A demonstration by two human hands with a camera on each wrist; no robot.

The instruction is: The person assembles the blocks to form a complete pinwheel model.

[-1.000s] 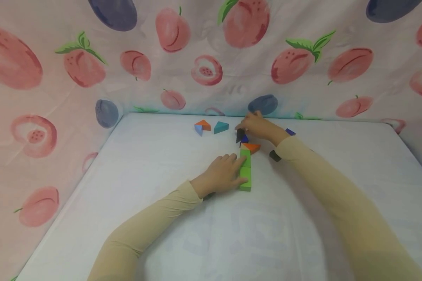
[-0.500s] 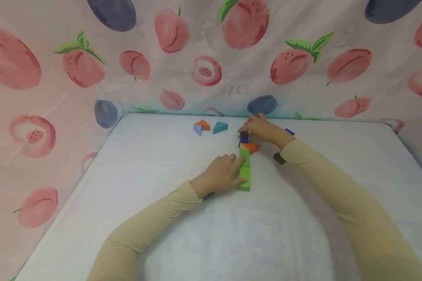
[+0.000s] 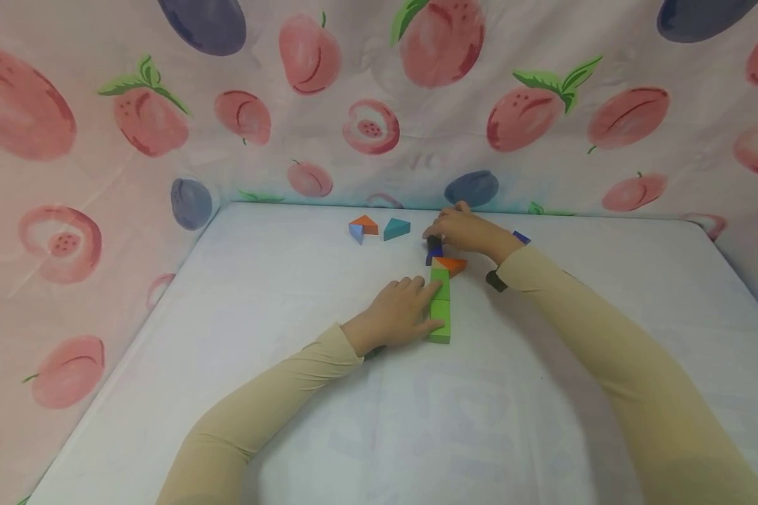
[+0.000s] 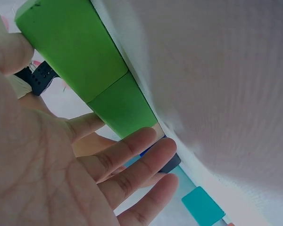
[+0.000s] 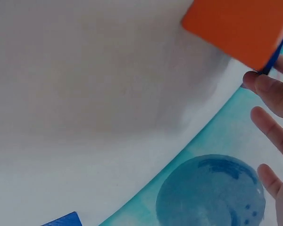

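Note:
In the head view, two lime-green blocks [image 3: 440,320] lie end to end in a line toward the back. My left hand [image 3: 396,314] rests on them from the left, thumb on the near one and index finger on the far one. The left wrist view shows its other fingers stretched out beside the row. Beyond the green blocks come a small beige triangle and an orange triangular block [image 3: 453,265], then a dark blue block [image 3: 435,252]. My right hand [image 3: 466,229] pinches a black block [image 3: 434,243] at the far end, right against the blue one. Its fingertips partly cover this block.
Back left on the white table [image 3: 278,280] lie an orange block [image 3: 366,223], a light blue triangular block [image 3: 356,233] and a teal block [image 3: 397,229]. Another blue block [image 3: 521,237] shows behind the right wrist. A fruit-print cloth [image 3: 316,63] hangs along the back.
My right hand shifts a little right, then back left, with the black block. That block now stands straighter behind the blue one, which shows further left. My left hand stays put.

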